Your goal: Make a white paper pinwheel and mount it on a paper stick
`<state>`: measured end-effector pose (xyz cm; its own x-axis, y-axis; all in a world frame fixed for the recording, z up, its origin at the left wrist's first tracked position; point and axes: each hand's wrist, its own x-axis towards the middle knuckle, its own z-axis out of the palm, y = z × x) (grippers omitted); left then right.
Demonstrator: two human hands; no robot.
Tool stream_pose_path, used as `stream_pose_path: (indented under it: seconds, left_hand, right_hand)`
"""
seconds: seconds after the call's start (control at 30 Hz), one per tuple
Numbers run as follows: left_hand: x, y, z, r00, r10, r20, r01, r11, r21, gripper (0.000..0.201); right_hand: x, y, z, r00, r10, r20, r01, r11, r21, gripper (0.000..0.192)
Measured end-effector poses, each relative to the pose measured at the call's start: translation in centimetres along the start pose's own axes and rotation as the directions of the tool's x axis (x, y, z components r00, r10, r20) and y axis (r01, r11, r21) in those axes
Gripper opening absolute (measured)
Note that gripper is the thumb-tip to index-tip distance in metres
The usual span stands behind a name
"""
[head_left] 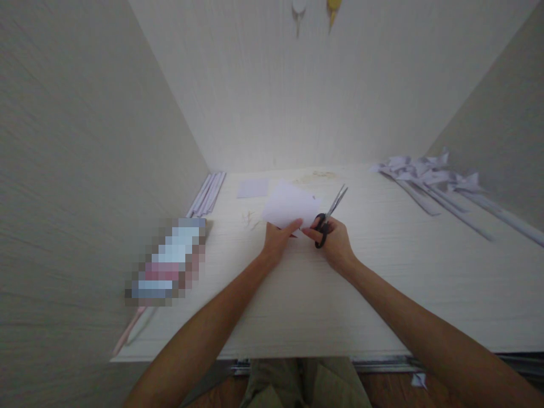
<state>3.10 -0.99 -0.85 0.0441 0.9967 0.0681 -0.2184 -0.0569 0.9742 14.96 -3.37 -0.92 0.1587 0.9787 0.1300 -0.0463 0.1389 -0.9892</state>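
My left hand [280, 239] is closed on the lower edge of a white sheet of paper [289, 205], thumb on top. In my right hand [338, 241] is a pair of scissors [332, 208] with black handles, the blades pointing up and away from me and slightly apart. The tips of my right thumb and finger are close to the paper's lower right corner; whether they pinch it I cannot tell. A small dark mark shows near the sheet's right edge.
A small square of paper [252, 188] lies behind the sheet. Rolled paper sticks [208, 194] rest at the back left, near a blurred-out device [170, 260] with a pink cable [130, 331]. Paper pinwheel-like shapes on sticks [429, 173] lie at the right. Walls enclose the table [340, 311].
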Motion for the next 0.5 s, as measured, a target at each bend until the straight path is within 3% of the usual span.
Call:
stream_pose_path:
  seconds: [0.23,0.37,0.5]
  left_hand:
    - [-0.11,0.25,0.01,1.000,-0.009,-0.010,0.009,0.996,0.091,0.029]
    - [-0.16,0.37,0.02,0.998,0.058,-0.028,-0.055,0.993,0.106,0.025]
    - [0.16,0.33,-0.11,0.992,0.046,-0.117,-0.031,0.991,0.127,0.025]
  right_hand:
    - [0.00,0.00,-0.09,0.999,-0.010,-0.043,0.009,1.000,-0.027,0.029]
    - [0.05,0.21,-0.12,0.999,-0.009,-0.031,0.008,1.000,-0.020,0.030]
    - [0.05,0.08,-0.05,1.000,-0.016,0.001,0.016,0.999,-0.051,0.029]
